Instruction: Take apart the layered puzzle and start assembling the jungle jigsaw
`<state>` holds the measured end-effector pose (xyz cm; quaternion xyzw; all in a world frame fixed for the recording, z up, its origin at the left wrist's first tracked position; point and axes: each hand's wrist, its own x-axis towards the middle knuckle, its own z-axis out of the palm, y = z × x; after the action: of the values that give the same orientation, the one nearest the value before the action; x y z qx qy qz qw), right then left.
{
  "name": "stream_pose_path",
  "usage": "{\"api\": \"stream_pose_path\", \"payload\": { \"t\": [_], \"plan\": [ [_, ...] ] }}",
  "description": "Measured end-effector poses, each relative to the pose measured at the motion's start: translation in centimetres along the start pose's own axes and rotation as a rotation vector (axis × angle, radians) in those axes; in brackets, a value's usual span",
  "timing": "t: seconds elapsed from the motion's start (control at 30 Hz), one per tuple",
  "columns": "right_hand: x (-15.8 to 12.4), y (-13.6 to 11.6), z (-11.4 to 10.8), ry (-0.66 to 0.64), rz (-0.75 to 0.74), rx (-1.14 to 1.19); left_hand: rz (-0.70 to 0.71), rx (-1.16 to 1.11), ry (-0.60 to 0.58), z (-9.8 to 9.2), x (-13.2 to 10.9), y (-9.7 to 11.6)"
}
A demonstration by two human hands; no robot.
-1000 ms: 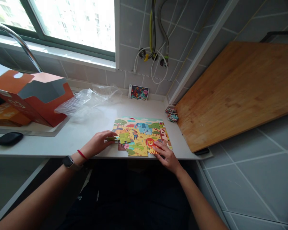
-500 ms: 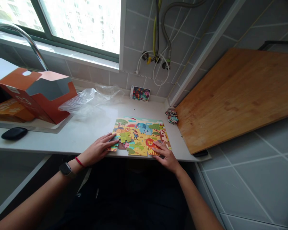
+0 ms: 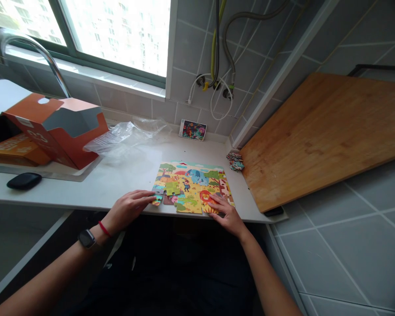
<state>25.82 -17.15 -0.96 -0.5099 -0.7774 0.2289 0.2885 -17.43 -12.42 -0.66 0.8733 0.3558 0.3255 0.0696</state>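
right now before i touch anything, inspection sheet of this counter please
surface: white countertop, bamboo cutting board propped at right
job's things: part-built animal jigsaw puzzle, gaps at lower left; loose pieces stacked by the wall corner
clutter: orange puzzle box, crumpled plastic wrap, picture card, black pouch
grippers: left hand touching the puzzle's left edge; right hand resting on the lion section
cables: white tube and braided hose on the tiled wall
surroundings: window, chrome faucet, grey tiles

Home kitchen: faucet (image 3: 49,66), cutting board (image 3: 322,140)
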Motion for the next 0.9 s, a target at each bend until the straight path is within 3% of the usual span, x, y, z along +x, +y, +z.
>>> {"api": "stream_pose_path", "payload": {
  "t": [0.23, 0.37, 0.5, 0.9],
  "plan": [
    [0.2, -0.6, -0.3, -0.009, 0.04, 0.045, -0.079, 0.072, 0.031, 0.8, 1.0, -0.2],
    [0.2, -0.6, -0.3, 0.002, 0.038, 0.043, -0.129, 0.146, -0.101, 1.5, 2.3, -1.8],
    [0.2, -0.5, -0.1, 0.007, 0.033, 0.031, -0.031, 0.157, -0.237, 1.8, 3.7, -3.4],
    [0.2, -0.8, -0.1, -0.014, 0.065, 0.007, -0.01, 0.145, -0.124, 1.1, 5.1, -4.1]
  ]
}}
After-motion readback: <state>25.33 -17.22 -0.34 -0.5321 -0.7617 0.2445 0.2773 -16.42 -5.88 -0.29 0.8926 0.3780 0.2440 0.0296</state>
